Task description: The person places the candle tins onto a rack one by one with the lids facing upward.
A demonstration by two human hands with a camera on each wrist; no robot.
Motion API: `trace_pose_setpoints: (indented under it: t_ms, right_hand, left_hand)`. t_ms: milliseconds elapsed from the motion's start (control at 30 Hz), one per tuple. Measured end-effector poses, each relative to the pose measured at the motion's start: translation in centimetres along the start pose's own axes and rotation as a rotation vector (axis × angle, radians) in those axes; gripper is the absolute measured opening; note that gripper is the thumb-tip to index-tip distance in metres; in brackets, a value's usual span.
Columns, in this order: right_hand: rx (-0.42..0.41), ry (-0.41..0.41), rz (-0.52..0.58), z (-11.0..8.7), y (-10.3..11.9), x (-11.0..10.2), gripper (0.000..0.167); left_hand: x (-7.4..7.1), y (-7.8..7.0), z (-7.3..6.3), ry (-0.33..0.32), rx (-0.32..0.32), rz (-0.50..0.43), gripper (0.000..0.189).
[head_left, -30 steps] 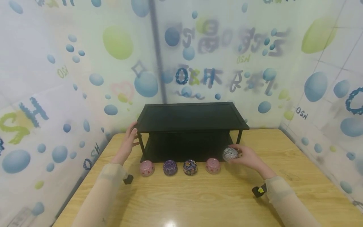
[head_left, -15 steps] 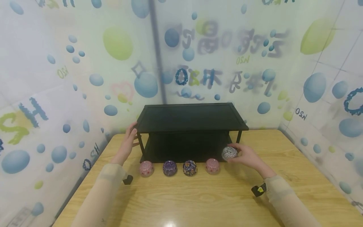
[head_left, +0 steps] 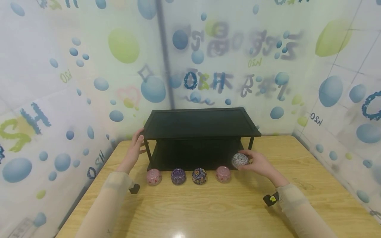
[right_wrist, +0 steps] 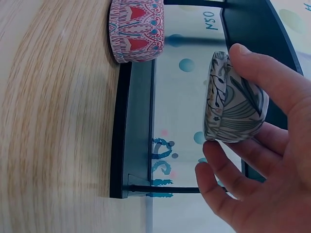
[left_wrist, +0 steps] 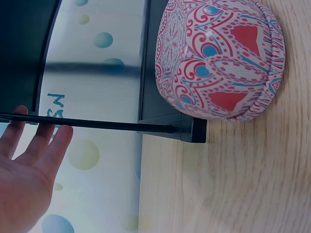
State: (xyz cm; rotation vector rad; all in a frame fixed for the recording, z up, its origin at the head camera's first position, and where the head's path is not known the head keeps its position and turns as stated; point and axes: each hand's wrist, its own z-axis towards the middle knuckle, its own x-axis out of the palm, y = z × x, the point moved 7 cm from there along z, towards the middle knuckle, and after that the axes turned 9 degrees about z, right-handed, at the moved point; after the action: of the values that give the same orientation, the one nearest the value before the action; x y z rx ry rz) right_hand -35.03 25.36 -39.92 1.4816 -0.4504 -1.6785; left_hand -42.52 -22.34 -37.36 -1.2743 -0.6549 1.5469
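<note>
My right hand [head_left: 258, 163] pinches a small round tin [right_wrist: 235, 104] with a grey-white leaf pattern, thumb on one side and fingers on the other. It is held tilted at the right front of the black two-tier shelf [head_left: 202, 124], between the tiers in the head view. My left hand [head_left: 134, 150] rests by the shelf's left front corner, fingers extended at the thin post [left_wrist: 107, 124]. Along the shelf's front edge stand a pink tin [head_left: 153, 177] at left, a purple tin [head_left: 178, 176], a dark floral tin [head_left: 199, 176] and another pink tin [head_left: 223, 174].
The shelf's lower tier [head_left: 193, 153] lies under the top board. All this stands on a wooden table [head_left: 190, 208]. A bubble-printed curtain [head_left: 196, 66] closes off the back and both sides.
My right hand has shifted slightly left with the grey-white tin in its grip. The left hand and the row of tins have stayed in place.
</note>
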Motion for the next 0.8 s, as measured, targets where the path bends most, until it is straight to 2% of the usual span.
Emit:
trace_pose_setpoints:
  t_ms: [300, 567, 800]
  right_hand:
    - [0.020, -0.007, 0.048, 0.2, -0.4, -0.1, 0.069]
    - [0.032, -0.007, 0.028, 0.2, -0.2, 0.1, 0.070]
    - [0.033, -0.003, 0.065, 0.2, 0.2, 0.2, 0.071]
  left_hand:
    - [0.2, -2.6, -1.1, 0.027, -0.005, -0.024, 0.058]
    - [0.1, -0.4, -0.2, 0.003, 0.003, 0.010, 0.058]
    - [0.0, 0.0, 0.0, -0.011, 0.016, 0.007, 0.058]
